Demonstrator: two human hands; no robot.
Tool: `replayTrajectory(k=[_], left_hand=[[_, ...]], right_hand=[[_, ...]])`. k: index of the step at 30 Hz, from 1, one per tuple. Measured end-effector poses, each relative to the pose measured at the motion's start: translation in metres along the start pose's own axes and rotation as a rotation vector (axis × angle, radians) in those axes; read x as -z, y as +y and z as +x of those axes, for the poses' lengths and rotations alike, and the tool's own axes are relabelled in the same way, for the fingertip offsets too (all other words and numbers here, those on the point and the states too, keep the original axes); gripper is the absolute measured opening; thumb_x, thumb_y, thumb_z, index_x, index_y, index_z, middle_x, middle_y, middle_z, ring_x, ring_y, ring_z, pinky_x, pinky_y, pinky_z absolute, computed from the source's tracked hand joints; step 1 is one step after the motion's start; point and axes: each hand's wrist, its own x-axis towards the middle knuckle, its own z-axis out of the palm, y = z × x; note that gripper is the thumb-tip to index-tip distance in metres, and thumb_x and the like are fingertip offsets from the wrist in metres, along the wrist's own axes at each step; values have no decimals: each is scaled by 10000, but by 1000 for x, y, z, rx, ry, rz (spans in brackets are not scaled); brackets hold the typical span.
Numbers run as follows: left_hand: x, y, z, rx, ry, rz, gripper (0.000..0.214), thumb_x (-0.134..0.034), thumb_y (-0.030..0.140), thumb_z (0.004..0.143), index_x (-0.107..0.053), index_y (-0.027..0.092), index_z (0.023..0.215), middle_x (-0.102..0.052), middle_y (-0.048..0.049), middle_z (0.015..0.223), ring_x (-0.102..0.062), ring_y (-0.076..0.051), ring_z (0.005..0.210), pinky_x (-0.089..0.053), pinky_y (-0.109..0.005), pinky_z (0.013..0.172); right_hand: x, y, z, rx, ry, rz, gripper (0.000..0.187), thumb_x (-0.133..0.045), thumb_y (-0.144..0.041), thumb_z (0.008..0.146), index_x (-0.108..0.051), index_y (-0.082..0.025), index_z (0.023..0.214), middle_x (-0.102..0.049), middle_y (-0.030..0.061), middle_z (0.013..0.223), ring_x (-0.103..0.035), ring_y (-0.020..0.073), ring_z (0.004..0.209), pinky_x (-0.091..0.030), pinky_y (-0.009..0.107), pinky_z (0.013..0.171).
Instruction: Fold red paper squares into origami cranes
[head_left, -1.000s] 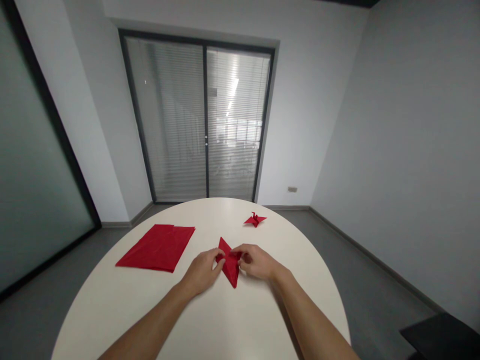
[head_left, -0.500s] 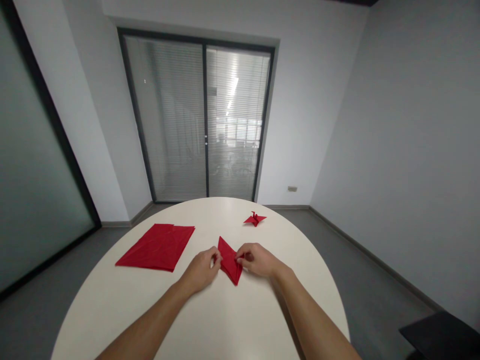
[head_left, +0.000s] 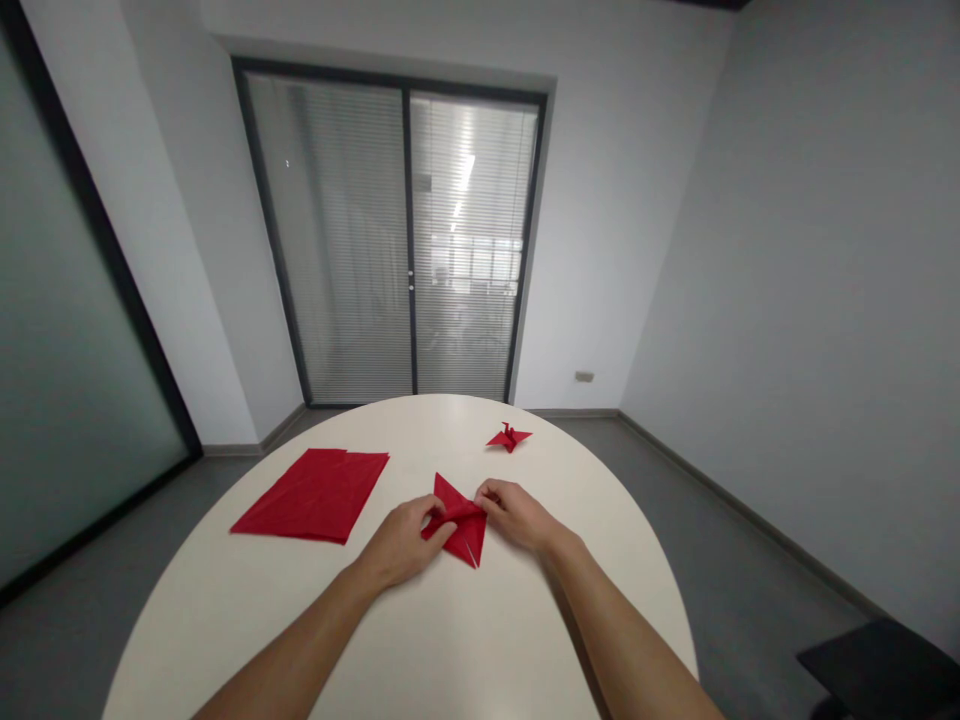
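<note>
A red folded paper (head_left: 466,525) lies on the round white table in front of me, with a point toward the back and a slit point toward me. My left hand (head_left: 405,542) grips its left side, thumb on top and fingers at the edge. At the right corner, my right hand (head_left: 514,513) pinches the paper between thumb and fingertips. A raised fold runs across its middle between both hands. Farther back stands a red origami crane (head_left: 510,437) with spread wings. The underside of the paper is hidden.
Red paper sheets (head_left: 311,495) lie stacked at the left of the round table (head_left: 420,650). A dark flat-topped object (head_left: 885,665) is at the lower right, beyond the table's edge. Glass panels with blinds (head_left: 405,240) stand behind the table.
The near part of the paper has opened out wider, and a fold now crosses its middle. My left thumb has come over the paper. The crane and the stack stay put.
</note>
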Motion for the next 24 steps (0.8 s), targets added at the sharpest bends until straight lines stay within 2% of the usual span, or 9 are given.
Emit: replayTrajectory(k=[6,8,11,13,17,24], left_hand=[[-9,-10,4,17,46,38,114,-508,264,901,-595,207,852,-682,-33,818,-622,-197,756,-419,-283,696],[-12,-11,6,21,67,49,123,-478,248,919,-577,209,858,-678,-35,811,-624,-199,750,-419,-288,690],[-14,-12,7,31,83,45,117,-467,246,934,-575,212,904,-689,-42,845,-637,-204,768,-430,-292,698],[-15,-11,7,31,96,28,121,-470,240,935,-586,214,957,-703,-54,912,-651,-209,822,-445,-296,739],[-14,-9,7,36,103,8,200,-430,303,970,-600,214,1028,-713,-73,976,-665,-217,875,-460,-304,785],[-11,-7,5,71,87,-24,385,-311,345,1013,-601,192,1215,-727,-100,1042,-678,-217,928,-475,-313,837]], right_hand=[[1,-6,-3,1,57,-16,299,-408,-412,995,-587,-190,905,-646,24,836,-560,160,752,-403,267,686],[1,-8,-4,8,51,-15,290,-442,-440,980,-589,-194,932,-651,19,853,-559,157,748,-402,264,680],[-1,-6,-2,5,53,-37,190,-601,-376,893,-593,-198,960,-656,6,862,-549,145,701,-391,250,642],[-4,-4,1,-1,76,-67,127,-638,-285,850,-600,-196,934,-659,4,852,-547,141,690,-384,246,636],[-14,0,7,-28,142,-122,54,-607,-246,864,-599,-195,878,-662,13,814,-551,150,709,-371,245,643],[-22,-8,10,-94,221,-217,142,-567,-328,910,-573,-200,850,-645,19,775,-520,145,665,-309,250,600]])
